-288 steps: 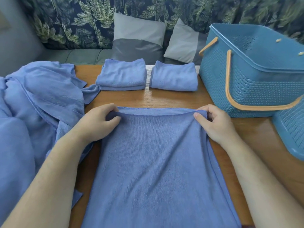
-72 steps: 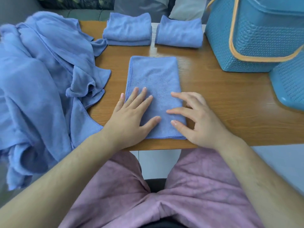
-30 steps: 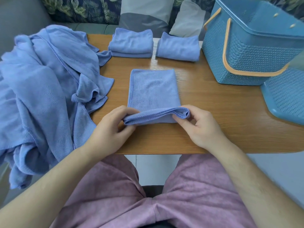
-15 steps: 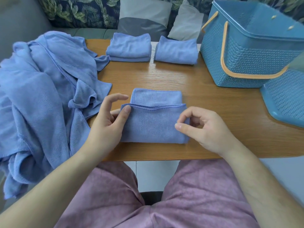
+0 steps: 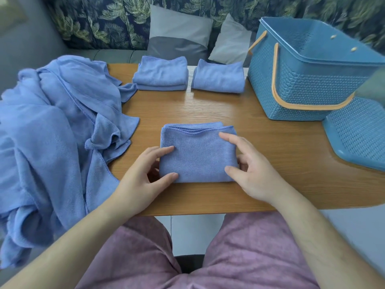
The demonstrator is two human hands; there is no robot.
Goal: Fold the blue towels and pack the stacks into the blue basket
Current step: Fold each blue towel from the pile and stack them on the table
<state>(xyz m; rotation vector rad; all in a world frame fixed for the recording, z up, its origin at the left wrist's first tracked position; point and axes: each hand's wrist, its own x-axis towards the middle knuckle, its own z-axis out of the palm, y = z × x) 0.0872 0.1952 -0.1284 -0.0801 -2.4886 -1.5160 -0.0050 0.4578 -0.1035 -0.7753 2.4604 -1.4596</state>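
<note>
A folded blue towel (image 5: 198,155) lies square on the wooden table (image 5: 275,167) in front of me. My left hand (image 5: 141,178) holds its left edge, with thumb and forefinger on top and the other fingers tucked at the side. My right hand (image 5: 252,172) holds the right edge the same way. Two folded towel stacks sit at the table's far side, one left (image 5: 160,74) and one right (image 5: 218,77). The blue basket (image 5: 308,80) with orange handles stands at the back right, its inside mostly hidden from here.
A large heap of unfolded blue towels (image 5: 52,126) covers the table's left end and hangs over the edge. A second blue woven container (image 5: 358,130) lies at the right edge. Grey cushions (image 5: 179,36) and a sofa are behind the table.
The near half of the towel has been folded over onto the far half, making a compact square. Both hands have shifted from the fold's corners to the towel's side edges.
</note>
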